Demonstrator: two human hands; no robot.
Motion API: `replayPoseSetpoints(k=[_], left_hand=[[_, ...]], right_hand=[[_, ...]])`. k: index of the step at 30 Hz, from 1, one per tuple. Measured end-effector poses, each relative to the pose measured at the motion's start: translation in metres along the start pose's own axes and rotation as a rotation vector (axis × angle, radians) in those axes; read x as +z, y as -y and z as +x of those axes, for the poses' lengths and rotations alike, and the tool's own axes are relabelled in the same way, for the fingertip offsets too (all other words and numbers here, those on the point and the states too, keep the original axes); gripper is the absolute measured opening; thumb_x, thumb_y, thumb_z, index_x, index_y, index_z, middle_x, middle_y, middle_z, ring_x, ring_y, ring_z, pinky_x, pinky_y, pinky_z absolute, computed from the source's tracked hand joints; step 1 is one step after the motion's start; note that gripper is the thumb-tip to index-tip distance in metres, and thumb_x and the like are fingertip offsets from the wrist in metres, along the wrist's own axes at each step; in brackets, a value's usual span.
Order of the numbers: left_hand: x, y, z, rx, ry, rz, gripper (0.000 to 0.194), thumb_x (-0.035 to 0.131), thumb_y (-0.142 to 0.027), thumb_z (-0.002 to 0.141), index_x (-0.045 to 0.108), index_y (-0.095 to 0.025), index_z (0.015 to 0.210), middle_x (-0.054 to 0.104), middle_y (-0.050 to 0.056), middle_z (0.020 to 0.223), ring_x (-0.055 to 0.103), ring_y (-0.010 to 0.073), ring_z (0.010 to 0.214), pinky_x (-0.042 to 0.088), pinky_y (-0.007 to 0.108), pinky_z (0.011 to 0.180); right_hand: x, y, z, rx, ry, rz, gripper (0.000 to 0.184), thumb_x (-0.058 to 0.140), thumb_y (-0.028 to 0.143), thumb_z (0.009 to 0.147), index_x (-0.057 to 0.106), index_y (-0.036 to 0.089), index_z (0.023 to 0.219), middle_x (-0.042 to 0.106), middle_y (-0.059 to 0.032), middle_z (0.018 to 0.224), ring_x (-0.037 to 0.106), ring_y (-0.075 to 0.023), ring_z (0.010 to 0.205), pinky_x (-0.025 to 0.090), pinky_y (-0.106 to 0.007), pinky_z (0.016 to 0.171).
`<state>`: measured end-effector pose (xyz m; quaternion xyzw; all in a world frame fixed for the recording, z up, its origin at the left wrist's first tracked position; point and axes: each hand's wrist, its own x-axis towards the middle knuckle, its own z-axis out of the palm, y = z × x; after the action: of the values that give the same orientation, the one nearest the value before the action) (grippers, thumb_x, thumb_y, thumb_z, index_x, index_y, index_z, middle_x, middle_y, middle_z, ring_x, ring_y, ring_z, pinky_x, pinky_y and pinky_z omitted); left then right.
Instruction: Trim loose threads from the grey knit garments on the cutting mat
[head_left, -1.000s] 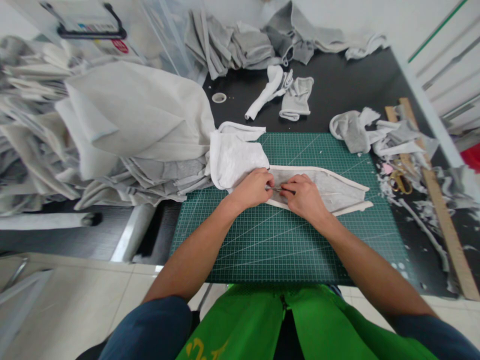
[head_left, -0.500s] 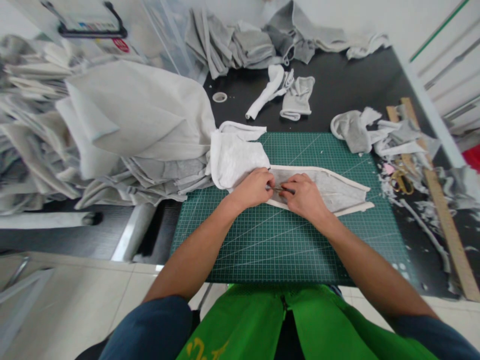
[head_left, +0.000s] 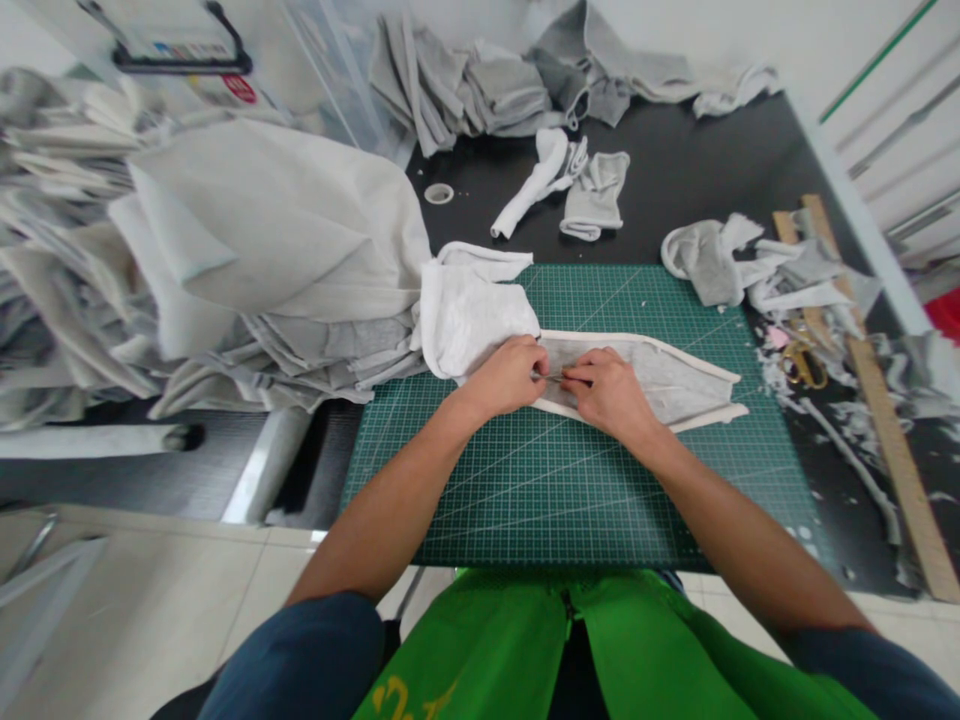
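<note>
A long grey fabric piece with pale bound edges [head_left: 667,380] lies on the green cutting mat [head_left: 540,500], its two narrow tails pointing right. My left hand [head_left: 511,374] is closed in a pinch on the left part of this piece, beside a white folded fabric bundle [head_left: 476,315]. A short way to the right, my right hand [head_left: 609,392] pinches the middle of the same piece. A thin ridge or line runs between both sets of fingertips; whether it is a seam or a slim tool I cannot tell.
Piled grey fabric [head_left: 300,220] stands at the left. Loose cloth pieces [head_left: 596,195] and a tape roll [head_left: 439,194] lie behind the mat. To the right are gold-handled scissors [head_left: 806,368], fabric scraps [head_left: 709,260] and a wooden ruler [head_left: 900,460].
Both hands stay almost in place. The fingers shift slightly, and a dark bit seen at my right fingertips earlier is now mostly covered.
</note>
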<state>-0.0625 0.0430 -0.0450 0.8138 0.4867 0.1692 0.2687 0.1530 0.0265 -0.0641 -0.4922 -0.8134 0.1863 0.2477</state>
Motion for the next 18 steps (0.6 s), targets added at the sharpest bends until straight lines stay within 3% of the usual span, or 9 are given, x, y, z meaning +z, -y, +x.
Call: replayPoseSetpoints(k=[18], left_hand=[[0.0028, 0.0027, 0.0000, 0.017, -0.026, -0.020, 0.010, 0.067, -0.010, 0.081, 0.069, -0.019, 0.084, 0.067, 0.005, 0.090, 0.066, 0.0233, 0.094, 0.055, 0.040, 0.092]], right_hand=[[0.0049, -0.0016, -0.0002, -0.044, -0.034, 0.012, 0.015, 0.075, 0.012, 0.088, 0.086, 0.021, 0.084, 0.073, -0.0100, 0.089, 0.062, -0.0264, 0.089, 0.054, -0.049, 0.094]])
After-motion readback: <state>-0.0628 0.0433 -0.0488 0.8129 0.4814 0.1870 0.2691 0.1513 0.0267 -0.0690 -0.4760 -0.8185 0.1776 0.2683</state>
